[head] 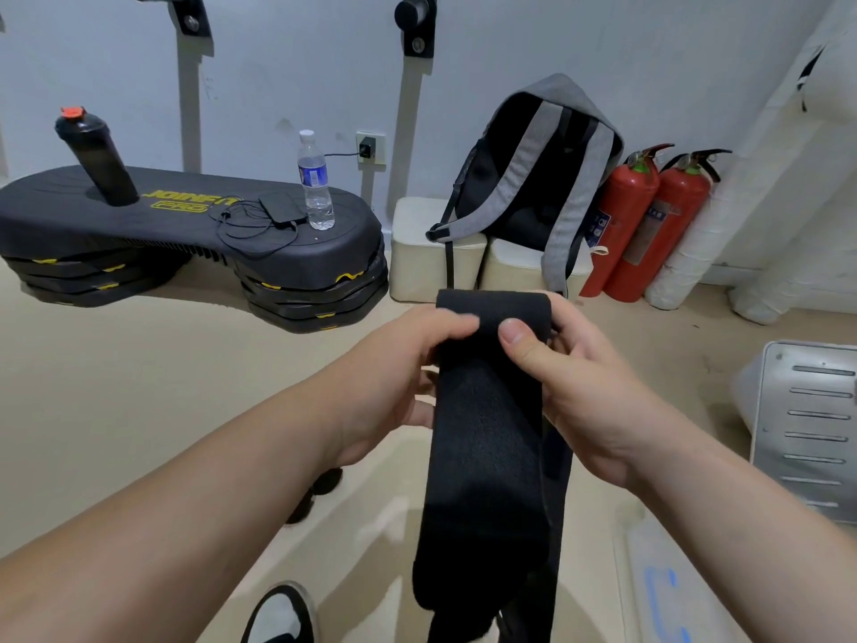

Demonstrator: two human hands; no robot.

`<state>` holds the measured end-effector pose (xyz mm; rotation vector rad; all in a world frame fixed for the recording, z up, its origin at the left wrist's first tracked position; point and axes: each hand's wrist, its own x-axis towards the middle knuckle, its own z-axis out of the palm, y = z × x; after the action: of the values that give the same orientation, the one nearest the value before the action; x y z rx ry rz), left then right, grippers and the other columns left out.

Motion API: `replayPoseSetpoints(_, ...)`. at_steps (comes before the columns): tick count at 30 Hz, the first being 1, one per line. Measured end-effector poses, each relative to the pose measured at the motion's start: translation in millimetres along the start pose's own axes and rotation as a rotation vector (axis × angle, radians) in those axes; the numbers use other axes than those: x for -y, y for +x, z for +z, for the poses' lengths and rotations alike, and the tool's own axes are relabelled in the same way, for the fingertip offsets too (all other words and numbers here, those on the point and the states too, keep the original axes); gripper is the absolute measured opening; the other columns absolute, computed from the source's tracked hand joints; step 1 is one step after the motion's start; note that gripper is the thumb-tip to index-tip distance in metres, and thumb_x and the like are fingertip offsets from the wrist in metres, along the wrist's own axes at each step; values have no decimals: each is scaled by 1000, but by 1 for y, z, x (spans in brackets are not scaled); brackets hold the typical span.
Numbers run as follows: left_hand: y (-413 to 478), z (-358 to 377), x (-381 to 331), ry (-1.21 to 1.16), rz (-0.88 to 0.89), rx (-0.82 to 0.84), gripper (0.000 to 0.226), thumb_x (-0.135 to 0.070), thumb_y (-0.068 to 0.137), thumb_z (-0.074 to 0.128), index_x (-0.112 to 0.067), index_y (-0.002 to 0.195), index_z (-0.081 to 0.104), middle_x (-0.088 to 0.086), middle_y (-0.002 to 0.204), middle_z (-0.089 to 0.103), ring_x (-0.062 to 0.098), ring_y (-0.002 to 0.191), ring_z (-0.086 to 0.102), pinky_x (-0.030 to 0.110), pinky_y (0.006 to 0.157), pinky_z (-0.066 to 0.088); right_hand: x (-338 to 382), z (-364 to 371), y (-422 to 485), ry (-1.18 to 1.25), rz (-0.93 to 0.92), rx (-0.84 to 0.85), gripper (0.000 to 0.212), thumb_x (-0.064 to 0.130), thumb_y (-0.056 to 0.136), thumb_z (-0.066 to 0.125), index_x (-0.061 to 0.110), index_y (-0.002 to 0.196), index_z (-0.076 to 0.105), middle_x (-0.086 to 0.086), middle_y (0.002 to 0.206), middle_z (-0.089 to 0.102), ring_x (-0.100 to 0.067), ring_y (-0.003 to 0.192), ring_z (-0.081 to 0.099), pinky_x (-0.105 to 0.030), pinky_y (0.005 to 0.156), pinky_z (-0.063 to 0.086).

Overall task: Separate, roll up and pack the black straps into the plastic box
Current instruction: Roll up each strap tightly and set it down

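Left hand [417,364] and right hand [579,387] are both pinching the top edge of one black strap [491,457], held before me, tail hanging floorward. Rolling is, I am judging, just beginning; tight, even turns come next. Its lower end is running off-frame; the plastic box is escaping identification.

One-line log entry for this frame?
left hand: pinches black strap top | right hand: pinches same end | rest: hangs down | step: roll likely starting
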<state>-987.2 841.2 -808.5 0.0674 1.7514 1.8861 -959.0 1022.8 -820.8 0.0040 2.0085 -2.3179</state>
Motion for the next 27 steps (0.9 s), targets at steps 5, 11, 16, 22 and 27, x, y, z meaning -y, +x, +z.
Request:
replayPoseSetpoints(5, -2, 8, -3, 132, 25, -56, 51, -67, 103, 44, -32, 120, 76, -8, 108, 82, 17, 104, 78, 48, 98, 61, 0, 0, 0, -137, 24, 74, 31, 14, 99, 72, 21, 127, 63, -5, 116, 75, -21, 111, 73, -33, 92, 61)
replayPoseSetpoints(11, -2, 17, 0, 34, 101, -168, 27, -47, 101, 62, -27, 118, 70, -10, 106, 81, 10, 100, 77, 42, 94, 61, 1, 9, 2, 8, 123, -8, 36, 44, 93, 73, 27, 125, 66, -5, 119, 78, -21, 114, 75, -47, 107, 55)
replayPoseSetpoints(16, -5, 21, 2, 219, 236, -173, 27, -52, 102, 59, -29, 116, 59, -14, 105, 74, -9, 90, 70, 15, 74, 54, 4, 16, 4, 161, 226, -42, 50, 60, 103, 51, 23, 134, 63, -8, 122, 78, -22, 114, 76, -45, 101, 57)
replayPoseSetpoints(22, -7, 10, 0, 438, 456, -43, 37, -15, 103, 65, -35, 131, 49, 1, 103, 69, 12, 81, 71, 30, 72, 63, 4, 11, 2, 201, 373, 87, 69, 74, 96, 49, 18, 123, 79, -15, 122, 78, -31, 115, 75, -52, 110, 52)
replayPoseSetpoints(27, -7, 0, 1, 358, 461, 21, 51, 8, 97, 65, -31, 129, 57, -8, 107, 70, 8, 98, 72, 32, 83, 64, 3, 5, 3, 78, 224, 52, 54, 57, 99, 59, 16, 131, 72, -14, 126, 76, -32, 119, 73, -52, 109, 53)
